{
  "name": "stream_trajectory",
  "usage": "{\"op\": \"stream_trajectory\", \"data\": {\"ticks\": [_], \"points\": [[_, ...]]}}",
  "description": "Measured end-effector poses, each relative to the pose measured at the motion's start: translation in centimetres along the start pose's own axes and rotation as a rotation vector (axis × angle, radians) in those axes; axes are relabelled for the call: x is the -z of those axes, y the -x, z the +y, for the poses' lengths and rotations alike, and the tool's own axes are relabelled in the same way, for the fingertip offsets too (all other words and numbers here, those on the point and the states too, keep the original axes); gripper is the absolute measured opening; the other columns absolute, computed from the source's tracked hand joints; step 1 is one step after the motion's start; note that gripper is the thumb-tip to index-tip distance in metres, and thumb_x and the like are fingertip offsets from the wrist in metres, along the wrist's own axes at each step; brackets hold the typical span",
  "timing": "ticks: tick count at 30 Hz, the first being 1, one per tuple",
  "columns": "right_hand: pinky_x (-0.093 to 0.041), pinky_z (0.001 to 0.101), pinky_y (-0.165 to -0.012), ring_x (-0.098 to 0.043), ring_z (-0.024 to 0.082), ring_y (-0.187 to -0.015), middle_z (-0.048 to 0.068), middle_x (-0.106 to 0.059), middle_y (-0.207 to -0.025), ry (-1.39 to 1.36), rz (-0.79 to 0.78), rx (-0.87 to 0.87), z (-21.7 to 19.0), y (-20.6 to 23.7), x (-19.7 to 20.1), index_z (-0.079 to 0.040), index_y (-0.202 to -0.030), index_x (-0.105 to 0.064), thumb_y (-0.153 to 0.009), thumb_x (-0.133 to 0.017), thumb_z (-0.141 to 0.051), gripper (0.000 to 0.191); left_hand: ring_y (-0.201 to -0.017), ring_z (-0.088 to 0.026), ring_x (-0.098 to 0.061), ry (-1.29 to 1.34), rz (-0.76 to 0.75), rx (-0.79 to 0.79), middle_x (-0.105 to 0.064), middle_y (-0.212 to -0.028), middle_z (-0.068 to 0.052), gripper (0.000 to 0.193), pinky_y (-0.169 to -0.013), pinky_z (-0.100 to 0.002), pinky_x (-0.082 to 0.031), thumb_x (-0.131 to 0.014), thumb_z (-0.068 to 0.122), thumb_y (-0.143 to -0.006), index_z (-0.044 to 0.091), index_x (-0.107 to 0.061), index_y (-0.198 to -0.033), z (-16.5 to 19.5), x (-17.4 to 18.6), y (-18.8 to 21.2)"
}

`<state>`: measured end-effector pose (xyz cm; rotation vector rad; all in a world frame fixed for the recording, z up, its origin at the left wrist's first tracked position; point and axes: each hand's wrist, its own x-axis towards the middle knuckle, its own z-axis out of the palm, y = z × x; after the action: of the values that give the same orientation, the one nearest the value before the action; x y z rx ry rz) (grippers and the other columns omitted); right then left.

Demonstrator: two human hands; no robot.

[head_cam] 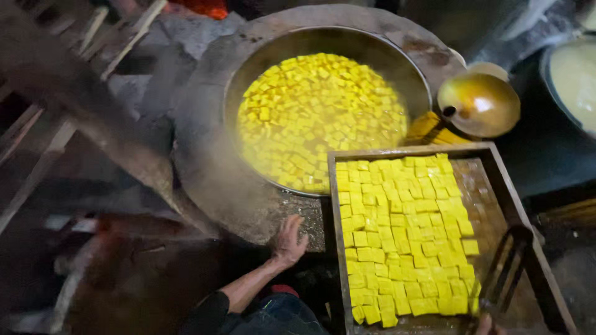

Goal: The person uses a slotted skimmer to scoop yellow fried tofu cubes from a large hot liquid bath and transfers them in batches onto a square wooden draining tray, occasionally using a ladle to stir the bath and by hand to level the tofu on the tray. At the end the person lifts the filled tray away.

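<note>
while left hand (288,239) rests beside tray (490,214), apart

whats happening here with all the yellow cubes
A person stands over a big round pan of steaming yellow liquid full of floating yellow cubes. Beside it sits a wooden tray, mostly covered with rows of the same cubes. The left hand rests open on the stone rim of the stove, by the tray's edge. The right hand, barely in view at the bottom, seems to grip a dark slotted tool over the tray.
</note>
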<state>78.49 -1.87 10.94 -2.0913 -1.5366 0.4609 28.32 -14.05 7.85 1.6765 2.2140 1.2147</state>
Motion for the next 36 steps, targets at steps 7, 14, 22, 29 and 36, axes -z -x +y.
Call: {"op": "stream_trajectory", "data": {"ticks": [7, 14, 22, 29, 36], "points": [[-0.055, 0.0464, -0.081, -0.069, 0.034, -0.085, 0.018, -0.073, -0.098, -0.167, -0.029, -0.065, -1.0, 4.1, -2.3, -0.004, -0.112, -0.074, -0.104, -0.070, -0.043, 0.040, -0.118, -0.030, -0.061, 0.375, -0.065, 0.254, -0.047, -0.147, -0.024, 0.081, -0.094, -0.043, -0.057, -0.068, 0.030, -0.087, -0.002, -0.030, -0.151, 1.5, 1.4, -13.1], [-0.055, 0.0448, -0.078, -0.069, 0.032, -0.082, 0.018, -0.073, -0.094, -0.232, -0.063, -0.073, -0.5, 7.9, -3.1, -0.003, -0.110, -0.073, -0.101, -0.073, -0.042, 0.040, -0.080, -0.024, -0.065, 1.084, 0.120, 0.365, -0.067, -0.091, -0.014, 0.054, -0.071, -0.039, -0.058, -0.049, 0.023, -0.106, 0.012, -0.026, -0.154, 0.8, 14.3, -37.6], [-0.055, 0.0429, -0.075, -0.069, 0.029, -0.078, 0.017, -0.073, -0.090, -0.305, -0.115, -0.086, -3.4, 10.3, -6.0, -0.001, -0.107, -0.073, -0.096, -0.076, -0.041, 0.042, -0.108, -0.019, -0.065, 0.486, -0.420, 0.251, -0.069, -0.120, -0.009, 0.041, -0.095, -0.038, -0.052, -0.068, 0.026, -0.091, 0.008, -0.062, -0.127, 2.0, -0.2, -19.4], [-0.055, 0.0413, -0.072, -0.069, 0.027, -0.075, 0.017, -0.073, -0.087, -0.302, -0.130, -0.090, -5.6, 10.4, -7.5, 0.000, -0.105, -0.072, -0.093, -0.078, -0.041, 0.043, -0.081, -0.016, -0.071, 0.447, -0.832, 0.191, -0.076, -0.094, -0.008, 0.031, -0.075, -0.035, -0.057, -0.076, 0.031, -0.088, 0.007, -0.076, -0.107, -1.8, -3.8, -2.4], [-0.055, 0.0397, -0.069, -0.069, 0.025, -0.071, 0.017, -0.073, -0.083, -0.301, -0.141, -0.095, -6.8, 10.7, -7.9, 0.002, -0.103, -0.072, -0.089, -0.081, -0.040, 0.045, -0.128, -0.033, -0.061, 0.089, -1.056, 0.421, -0.066, -0.137, -0.015, 0.062, -0.108, -0.043, -0.048, -0.071, 0.050, -0.085, 0.012, -0.066, -0.133, -4.2, 2.6, -0.3]]}}
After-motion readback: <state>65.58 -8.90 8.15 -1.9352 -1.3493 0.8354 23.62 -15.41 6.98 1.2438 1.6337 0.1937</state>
